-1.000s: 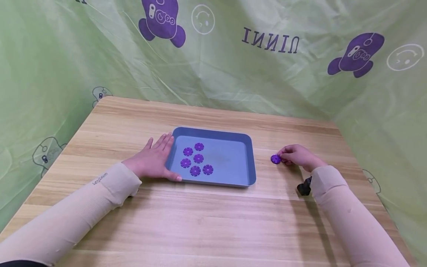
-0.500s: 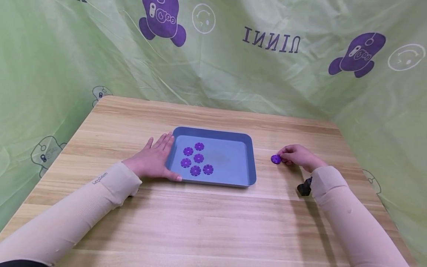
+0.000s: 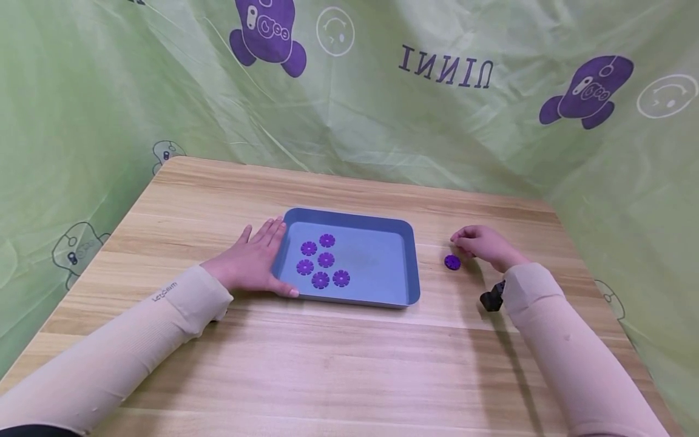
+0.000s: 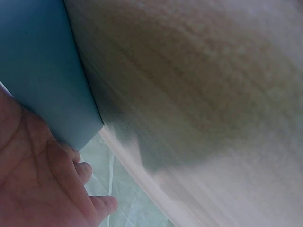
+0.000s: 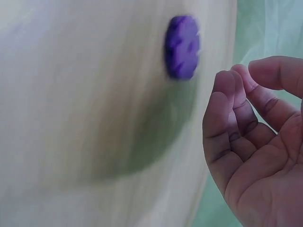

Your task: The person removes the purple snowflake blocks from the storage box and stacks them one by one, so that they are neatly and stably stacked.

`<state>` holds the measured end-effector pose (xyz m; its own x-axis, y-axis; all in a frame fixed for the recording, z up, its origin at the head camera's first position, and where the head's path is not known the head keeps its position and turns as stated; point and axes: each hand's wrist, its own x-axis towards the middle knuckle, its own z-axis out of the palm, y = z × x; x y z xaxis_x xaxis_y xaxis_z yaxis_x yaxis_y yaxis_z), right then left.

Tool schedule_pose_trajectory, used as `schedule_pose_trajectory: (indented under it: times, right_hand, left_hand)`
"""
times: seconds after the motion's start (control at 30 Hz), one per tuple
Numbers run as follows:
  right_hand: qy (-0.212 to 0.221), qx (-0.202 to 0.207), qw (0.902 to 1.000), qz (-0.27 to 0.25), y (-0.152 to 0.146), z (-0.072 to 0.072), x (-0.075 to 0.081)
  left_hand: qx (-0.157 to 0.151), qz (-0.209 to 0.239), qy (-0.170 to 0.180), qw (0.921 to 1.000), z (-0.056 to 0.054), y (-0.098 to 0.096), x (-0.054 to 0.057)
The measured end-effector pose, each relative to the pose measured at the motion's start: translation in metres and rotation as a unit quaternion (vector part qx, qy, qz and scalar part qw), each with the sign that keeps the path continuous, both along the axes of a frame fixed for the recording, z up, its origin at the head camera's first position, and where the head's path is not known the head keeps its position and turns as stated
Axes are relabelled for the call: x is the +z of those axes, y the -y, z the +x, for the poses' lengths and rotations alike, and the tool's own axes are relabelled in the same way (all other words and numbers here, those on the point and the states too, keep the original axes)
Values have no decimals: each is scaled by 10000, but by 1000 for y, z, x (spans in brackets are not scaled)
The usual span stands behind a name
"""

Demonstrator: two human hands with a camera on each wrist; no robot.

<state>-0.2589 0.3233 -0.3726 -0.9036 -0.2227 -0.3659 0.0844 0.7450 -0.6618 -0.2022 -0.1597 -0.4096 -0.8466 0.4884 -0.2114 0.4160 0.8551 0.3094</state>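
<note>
Head view: R hand [image 3: 483, 246], fingers narrow & empty, is near purple notched disc [image 3: 452, 262], betw. tray [image 3: 377, 264] & worktop [image 3: 349, 370]'s R edge, L hand [image 3: 248, 258] fingers straight on tray's L wall; off-ctr pinch could prob. skid disc edgeward.

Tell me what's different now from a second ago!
The right hand has let go of the purple piece beside the tray and moved away from it, toward the table's far side. That piece stayed on the table. The left hand is still on the tray, and its six purple discs haven't moved.
</note>
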Motion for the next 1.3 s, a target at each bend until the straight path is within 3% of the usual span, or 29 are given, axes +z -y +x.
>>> schedule_pose_trajectory:
  times: [0.73, 1.3]
  right_hand:
    - [-226, 432, 9974, -534, 75, -16, 18]
    - [-131, 936, 9949, -347, 146, -31, 17]
  left_hand:
    - [-22, -29, -42, 10000, 1, 1, 1]
    - [-7, -2, 31, 10000, 0, 0, 2]
